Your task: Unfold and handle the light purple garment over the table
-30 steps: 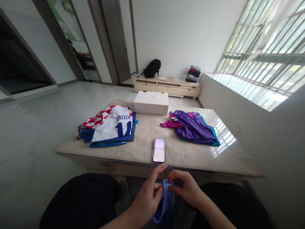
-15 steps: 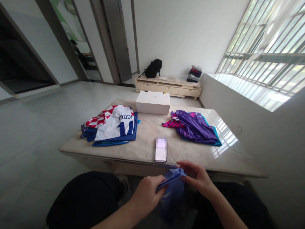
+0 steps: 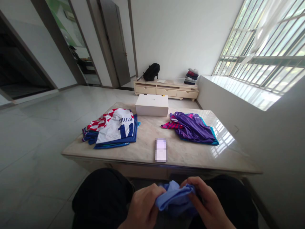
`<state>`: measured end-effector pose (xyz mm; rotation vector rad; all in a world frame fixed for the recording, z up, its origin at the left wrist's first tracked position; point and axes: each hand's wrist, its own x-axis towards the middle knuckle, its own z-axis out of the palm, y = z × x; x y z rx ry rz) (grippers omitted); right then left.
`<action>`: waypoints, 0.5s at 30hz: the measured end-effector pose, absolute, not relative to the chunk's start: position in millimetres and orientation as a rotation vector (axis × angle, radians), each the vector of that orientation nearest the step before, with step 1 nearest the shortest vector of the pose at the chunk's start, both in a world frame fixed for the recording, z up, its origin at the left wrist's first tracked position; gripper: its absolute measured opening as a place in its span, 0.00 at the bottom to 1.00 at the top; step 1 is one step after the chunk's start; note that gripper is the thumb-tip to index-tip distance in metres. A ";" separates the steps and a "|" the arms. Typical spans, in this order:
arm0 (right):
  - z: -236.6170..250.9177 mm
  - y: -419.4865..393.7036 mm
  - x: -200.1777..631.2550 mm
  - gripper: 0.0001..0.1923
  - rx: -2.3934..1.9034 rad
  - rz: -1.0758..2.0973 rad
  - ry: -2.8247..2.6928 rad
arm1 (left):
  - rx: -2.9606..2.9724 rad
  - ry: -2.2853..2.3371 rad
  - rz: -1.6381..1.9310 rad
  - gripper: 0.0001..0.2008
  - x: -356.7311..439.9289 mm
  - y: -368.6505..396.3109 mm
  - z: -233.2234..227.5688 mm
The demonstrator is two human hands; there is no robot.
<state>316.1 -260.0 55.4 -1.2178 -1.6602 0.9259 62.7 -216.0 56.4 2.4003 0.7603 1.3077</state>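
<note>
Over our lap, just short of the surface [image 3: 186, 156], our left hand [image 3: 143, 208] and right hand [image 3: 209, 206] each pinch an end of a bunched blue cloth [image 3: 175, 198]; it looks light, soft and limp, best held by its edges. Beyond lie a phone [image 3: 160, 150], a jersey pile [image 3: 111, 128], a purple pile [image 3: 193, 127] and a white box [image 3: 152, 105], none blocking our hands.

A light blue cloth [image 3: 175, 200], soft and slightly shiny, is bunched into a crumpled wad with folds and a rounded upper edge. It sits low and near, over the person's dark-clad lap, just short of the table's near edge, pinched between the left hand [image 3: 143, 206] and right hand [image 3: 207, 203].
</note>
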 end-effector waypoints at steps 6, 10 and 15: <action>61.3 -271.3 296.9 0.08 -1.118 0.784 -1.438 | 2.502 0.801 1.384 0.13 58.9 -227.5 71.8; 75.0 -269.6 293.3 0.08 -1.133 0.816 -1.428 | 2.530 0.861 1.387 0.12 51.8 -232.2 88.8; 91.3 -270.0 294.7 0.08 -0.953 1.005 -1.580 | 2.514 0.889 1.437 0.12 44.1 -239.3 96.0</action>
